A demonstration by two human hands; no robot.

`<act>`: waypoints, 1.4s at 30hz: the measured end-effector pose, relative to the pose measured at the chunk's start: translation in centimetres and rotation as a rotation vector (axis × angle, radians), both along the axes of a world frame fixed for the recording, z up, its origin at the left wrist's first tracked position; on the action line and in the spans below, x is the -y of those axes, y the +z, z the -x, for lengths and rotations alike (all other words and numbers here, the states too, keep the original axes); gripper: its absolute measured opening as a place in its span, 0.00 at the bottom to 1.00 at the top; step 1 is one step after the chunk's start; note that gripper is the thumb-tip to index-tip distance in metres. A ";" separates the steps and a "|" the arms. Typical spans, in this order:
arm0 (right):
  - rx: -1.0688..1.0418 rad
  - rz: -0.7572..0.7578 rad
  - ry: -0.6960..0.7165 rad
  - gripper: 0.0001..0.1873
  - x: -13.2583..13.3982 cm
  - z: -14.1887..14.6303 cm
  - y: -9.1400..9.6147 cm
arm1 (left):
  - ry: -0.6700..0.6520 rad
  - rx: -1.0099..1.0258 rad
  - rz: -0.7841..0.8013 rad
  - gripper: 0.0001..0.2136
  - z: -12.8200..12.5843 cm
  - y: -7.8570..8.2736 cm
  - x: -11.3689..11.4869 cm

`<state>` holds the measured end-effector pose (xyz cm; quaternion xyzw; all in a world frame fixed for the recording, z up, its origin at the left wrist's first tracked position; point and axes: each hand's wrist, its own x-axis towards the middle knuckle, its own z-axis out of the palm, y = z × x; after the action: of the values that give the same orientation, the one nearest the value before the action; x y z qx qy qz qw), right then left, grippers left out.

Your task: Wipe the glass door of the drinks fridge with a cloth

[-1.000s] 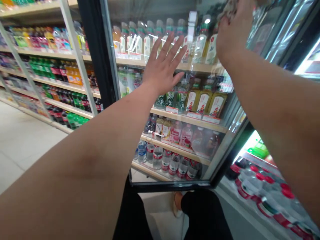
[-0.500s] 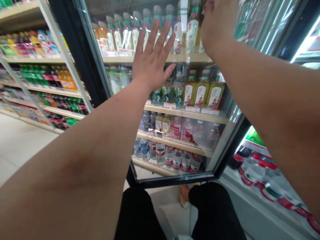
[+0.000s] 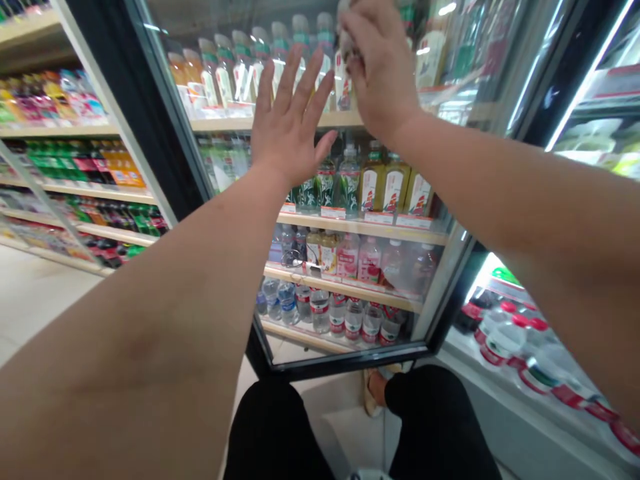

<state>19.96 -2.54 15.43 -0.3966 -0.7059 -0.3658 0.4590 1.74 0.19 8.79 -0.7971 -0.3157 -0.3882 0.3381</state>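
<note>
A glass cooler door (image 3: 345, 363) with a black frame stands swung out in front of me, with shelves of drink bottles (image 3: 385, 190) seen through it. My left hand (image 3: 287, 127) lies flat against the glass, fingers stretched and spread. Just to its right and a little higher, my right hand (image 3: 383, 73) presses on the glass with its fingers closed round a small crumpled cloth (image 3: 343, 23), which is mostly hidden by the hand.
The cooler's inside at the right holds rows of red-capped water bottles (image 3: 505, 340) under a lit strip. Store shelves of coloured drinks (image 3: 75, 160) run along the left above a pale tiled floor. My legs in black trousers (image 3: 440, 427) are below the door.
My right hand has slid left across the glass from the upper right to beside my left hand. The left hand has stayed flat on the door.
</note>
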 end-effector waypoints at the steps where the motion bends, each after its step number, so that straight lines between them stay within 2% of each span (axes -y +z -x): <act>1: 0.037 -0.005 0.013 0.25 0.0 0.4 0.0 | -0.002 0.004 0.000 0.37 0.0 0.0 0.0; 3: 0.019 -0.001 -0.006 0.21 -0.2 1.0 1.0 | 0.001 0.014 0.017 0.37 -0.1 0.0 0.2; 5: -0.133 0.038 -0.082 0.19 -0.5 1.2 2.7 | 0.021 0.017 0.047 0.38 -0.1 -0.1 0.3; 7: -0.270 0.090 -0.144 0.22 -0.7 1.5 4.1 | 0.040 0.015 0.058 0.39 0.0 -0.1 0.3; 8: -0.274 0.097 -0.139 0.23 -0.6 1.8 4.4 | 0.043 0.007 0.053 0.41 0.0 -0.1 0.2; 12: 0.040 0.051 0.022 0.27 0.1 3.0 3.0 | 0.065 -0.027 0.011 0.43 0.0 0.0 -0.1; 15: 0.193 0.016 0.042 0.20 0.3 1.8 2.7 | 0.096 -0.021 -0.006 0.42 0.0 -0.1 0.1; 17: 0.130 -0.002 -0.016 0.21 0.1 -0.3 3.2 | 0.084 -0.014 -0.008 0.43 0.1 -0.1 0.3; 19: -0.056 -0.015 -0.100 0.28 -0.3 -2.5 3.2 | 0.051 -0.001 -0.002 0.42 0.1 -0.1 0.3; 21: -0.213 -0.044 -0.159 0.33 -0.6 -4.0 1.9 | 0.025 0.015 0.009 0.39 0.1 0.0 0.2; 22: -0.226 -0.071 -0.162 0.32 -0.7 -4.4 0.7 | 0.015 0.019 0.015 0.38 0.1 0.0 0.2; 25: 0.027 -0.106 -0.045 0.23 -0.9 -4.4 -3.2 | 0.000 0.009 0.010 0.36 0.1 0.0 0.2; 27: 0.228 -0.085 0.031 0.18 -1.4 -4.5 -4.1 | 0.023 -0.003 -0.018 0.35 0.1 0.0 0.3; 29: 0.247 -0.123 0.079 0.16 -2.5 -5.1 -2.8 | 0.056 -0.006 -0.056 0.35 0.1 -0.1 0.5; 33: -0.277 -0.308 0.073 0.15 -5.1 -5.8 3.1 | 0.097 -0.011 -0.100 0.34 0.1 -0.2 0.8; 35: -0.361 -0.314 0.072 0.14 -5.8 -4.5 4.5 | 0.117 -0.023 -0.119 0.33 0.2 -0.2 0.8; 37: -0.225 -0.295 0.104 0.15 -5.7 -2.2 4.1 | 0.135 -0.035 -0.151 0.32 0.2 -0.2 0.7; 39: -0.021 -0.273 0.158 0.17 -5.1 0.2 2.8 | 0.146 -0.039 -0.181 0.33 0.3 -0.3 0.7; 42: 0.177 -0.226 0.233 0.21 -4.5 0.8 2.0 | 0.143 -0.038 -0.193 0.33 0.3 -0.3 0.7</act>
<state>19.16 1.99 17.43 -0.2244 -0.7389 -0.4206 0.4761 1.40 -0.53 8.52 -0.7436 -0.3266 -0.3762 0.4459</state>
